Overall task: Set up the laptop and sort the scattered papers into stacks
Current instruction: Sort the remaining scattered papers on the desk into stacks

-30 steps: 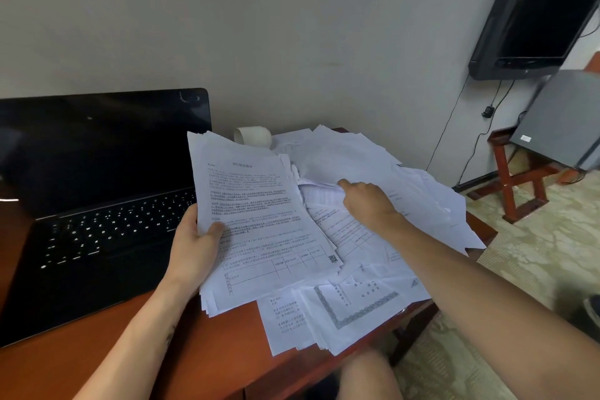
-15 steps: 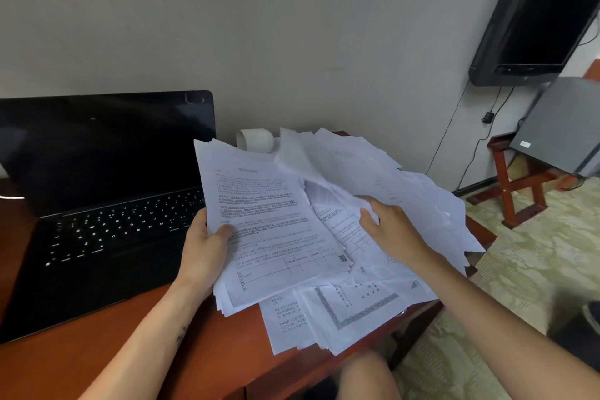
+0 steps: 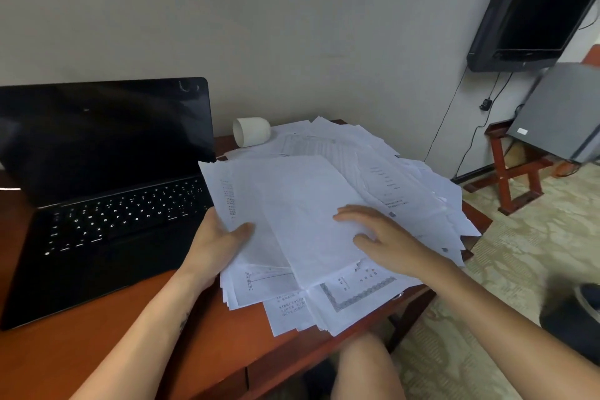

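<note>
Spilling across the desk (image 3: 97, 351), white printed papers (image 3: 373, 178) overlap loosely.

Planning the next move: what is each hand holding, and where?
The left hand grips the paper stack by its left edge; the right hand rests flat on top.

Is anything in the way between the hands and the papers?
No, nothing visible is. The right hand lies flat on the top sheet, and the left hand grips the stack at its left edge, thumb on top. The laptop sits to the left.
</note>
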